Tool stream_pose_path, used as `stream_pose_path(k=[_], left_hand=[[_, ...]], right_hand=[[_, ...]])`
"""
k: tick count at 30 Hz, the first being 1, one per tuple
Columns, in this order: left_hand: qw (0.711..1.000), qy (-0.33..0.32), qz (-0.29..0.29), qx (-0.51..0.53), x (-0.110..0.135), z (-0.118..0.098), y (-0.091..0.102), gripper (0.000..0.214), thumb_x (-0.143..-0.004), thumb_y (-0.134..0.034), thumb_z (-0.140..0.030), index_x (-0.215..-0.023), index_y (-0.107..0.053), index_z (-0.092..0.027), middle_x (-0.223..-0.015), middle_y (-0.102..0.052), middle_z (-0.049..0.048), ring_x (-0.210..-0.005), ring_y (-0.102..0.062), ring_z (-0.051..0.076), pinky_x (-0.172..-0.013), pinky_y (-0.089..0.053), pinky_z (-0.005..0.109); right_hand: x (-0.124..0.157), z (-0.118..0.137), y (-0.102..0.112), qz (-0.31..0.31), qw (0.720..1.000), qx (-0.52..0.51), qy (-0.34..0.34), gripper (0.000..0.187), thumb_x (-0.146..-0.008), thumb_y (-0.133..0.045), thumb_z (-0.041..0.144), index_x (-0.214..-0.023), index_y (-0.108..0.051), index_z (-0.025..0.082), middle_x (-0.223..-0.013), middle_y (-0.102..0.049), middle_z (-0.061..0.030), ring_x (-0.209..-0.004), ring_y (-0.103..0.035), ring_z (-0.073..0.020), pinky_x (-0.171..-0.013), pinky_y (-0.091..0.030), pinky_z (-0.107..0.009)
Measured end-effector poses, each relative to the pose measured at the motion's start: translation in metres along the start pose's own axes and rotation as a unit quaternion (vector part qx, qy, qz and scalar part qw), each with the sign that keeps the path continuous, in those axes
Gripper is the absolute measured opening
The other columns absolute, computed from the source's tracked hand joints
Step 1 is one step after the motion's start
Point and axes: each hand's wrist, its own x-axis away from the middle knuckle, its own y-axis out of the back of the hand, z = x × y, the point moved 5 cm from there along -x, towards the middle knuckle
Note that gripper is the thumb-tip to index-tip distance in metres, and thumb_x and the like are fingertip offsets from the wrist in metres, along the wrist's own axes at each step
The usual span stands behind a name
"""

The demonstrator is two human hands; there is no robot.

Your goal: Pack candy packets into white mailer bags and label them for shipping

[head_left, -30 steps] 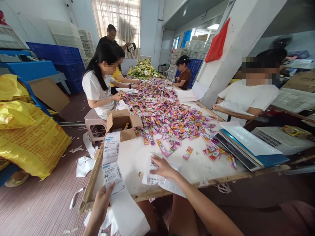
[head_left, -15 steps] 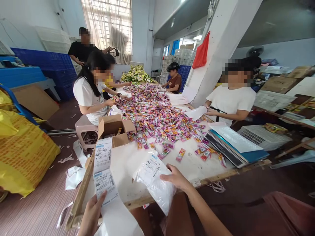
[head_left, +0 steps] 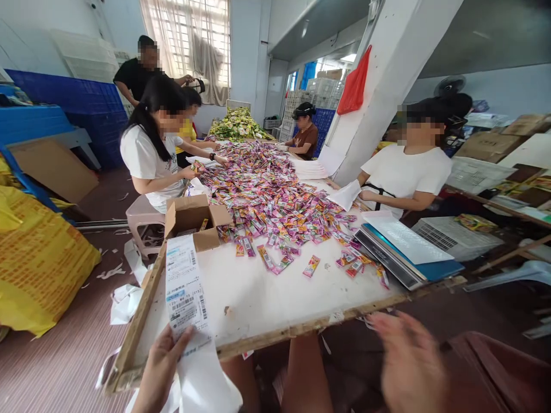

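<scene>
My left hand [head_left: 167, 355] pinches a long strip of white shipping labels [head_left: 183, 281] between thumb and fingers at the table's near left corner. The strip's printed top lies on the tabletop, and its blank lower part hangs over the edge near my lap. My right hand [head_left: 411, 358] is off the near edge at the lower right, blurred by motion. Its fingers look stretched out, and nothing shows in them. Small loose candy-like packets [head_left: 310, 267] lie on the table, beyond both hands.
A large pile of colourful packets [head_left: 275, 189] covers the table's middle. An open cardboard box [head_left: 189, 212] stands at left, a dark flat device with a teal folder [head_left: 413, 264] at right. Several co-workers, one a person in white [head_left: 404, 172], surround the table. A yellow sack [head_left: 38, 258] is at left.
The white plastic parcel with a label has left my right hand and is out of view. That hand has swung right, off the table. The label strip has shifted upward in my left hand.
</scene>
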Motion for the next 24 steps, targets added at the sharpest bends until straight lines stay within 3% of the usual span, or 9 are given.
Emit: stream_pose_path(k=[1, 2, 4, 6, 8, 11, 15, 19, 24], left_hand=[[1.0, -0.008, 0.016, -0.001, 0.004, -0.003, -0.006, 0.061, -0.07, -0.074, -0.034, -0.127, -0.052, -0.026, -0.103, -0.075, 0.0031, -0.094, -0.069, 0.026, -0.08, -0.057, 0.034], [0.999, -0.017, 0.032, -0.003, 0.008, -0.005, -0.011, 0.059, -0.07, -0.074, -0.034, -0.125, -0.054, -0.025, -0.103, -0.075, 0.0036, -0.095, -0.069, 0.027, -0.082, -0.056, 0.035], [0.997, -0.03, 0.064, -0.027, 0.015, -0.009, -0.019, 0.049, -0.068, -0.076, -0.033, -0.114, -0.065, -0.022, -0.102, -0.076, 0.0045, -0.098, -0.067, 0.028, -0.087, -0.054, 0.035], [0.993, -0.043, 0.079, -0.082, 0.02, -0.012, -0.021, 0.037, -0.062, -0.08, -0.03, -0.096, -0.074, -0.02, -0.097, -0.077, 0.0046, -0.098, -0.067, 0.029, -0.089, -0.052, 0.033], [0.985, -0.054, 0.073, -0.144, 0.023, -0.015, -0.018, 0.029, -0.054, -0.084, -0.027, -0.081, -0.077, -0.02, -0.09, -0.077, 0.0045, -0.092, -0.067, 0.03, -0.087, -0.053, 0.032], [0.979, -0.049, 0.066, -0.185, 0.024, -0.015, -0.01, 0.023, -0.054, -0.083, -0.026, -0.076, -0.078, -0.02, -0.084, -0.078, 0.0055, -0.084, -0.068, 0.032, -0.082, -0.055, 0.034], [0.98, -0.063, 0.079, -0.174, 0.023, -0.017, -0.014, 0.016, -0.055, -0.082, -0.023, -0.07, -0.077, -0.021, -0.084, -0.077, 0.0064, -0.094, -0.066, 0.034, -0.087, -0.053, 0.037], [0.978, -0.089, 0.084, -0.171, 0.018, -0.022, -0.024, 0.011, -0.053, -0.082, -0.017, -0.059, -0.074, -0.021, -0.072, -0.076, 0.0068, -0.096, -0.065, 0.035, -0.089, -0.051, 0.038], [0.95, -0.119, 0.117, -0.265, 0.021, -0.021, -0.03, 0.009, -0.06, -0.079, -0.028, -0.064, -0.076, -0.021, -0.068, -0.074, 0.006, -0.073, -0.067, 0.03, -0.078, -0.054, 0.035]], right_hand=[[0.013, -0.008, -0.027, 0.059, 0.998, 0.028, -0.012, 0.051, -0.07, -0.071, 0.042, -0.112, -0.053, 0.02, -0.081, -0.069, -0.0019, -0.076, -0.067, -0.0176, -0.07, -0.055, -0.029], [0.031, -0.018, -0.061, 0.175, 0.982, 0.057, -0.03, 0.051, -0.072, -0.07, 0.039, -0.116, -0.052, 0.019, -0.084, -0.07, -0.0039, -0.078, -0.067, -0.019, -0.073, -0.055, -0.031], [0.073, -0.028, -0.121, 0.366, 0.926, 0.092, 0.023, 0.06, -0.075, -0.066, 0.026, -0.131, -0.043, 0.021, -0.098, -0.069, -0.0054, -0.09, -0.065, -0.0191, -0.083, -0.053, -0.033], [0.108, -0.03, -0.162, 0.456, 0.875, 0.113, 0.117, 0.065, -0.075, -0.062, 0.014, -0.135, -0.04, 0.025, -0.104, -0.067, -0.0039, -0.094, -0.063, -0.0176, -0.087, -0.05, -0.032], [0.125, -0.026, -0.182, 0.479, 0.845, 0.129, 0.198, 0.051, -0.076, -0.056, 0.008, -0.124, -0.051, 0.026, -0.099, -0.066, -0.0022, -0.091, -0.061, -0.0168, -0.084, -0.05, -0.03], [0.127, -0.022, -0.188, 0.479, 0.832, 0.136, 0.247, 0.035, -0.079, -0.052, 0.007, -0.109, -0.057, 0.024, -0.09, -0.066, -0.001, -0.086, -0.06, -0.0168, -0.08, -0.049, -0.029], [0.124, -0.025, -0.184, 0.485, 0.829, 0.131, 0.245, 0.049, -0.076, -0.058, 0.009, -0.122, -0.052, 0.026, -0.094, -0.066, -0.0009, -0.088, -0.059, -0.0174, -0.084, -0.048, -0.03], [0.124, -0.035, -0.183, 0.473, 0.845, 0.136, 0.208, 0.04, -0.077, -0.057, 0.01, -0.113, -0.059, 0.026, -0.091, -0.066, -0.0011, -0.086, -0.06, -0.017, -0.081, -0.048, -0.028], [0.12, -0.041, -0.187, 0.467, 0.857, 0.142, 0.162, 0.044, -0.076, -0.061, 0.013, -0.118, -0.058, 0.025, -0.091, -0.066, -0.0015, -0.084, -0.061, -0.0168, -0.081, -0.048, -0.027]])
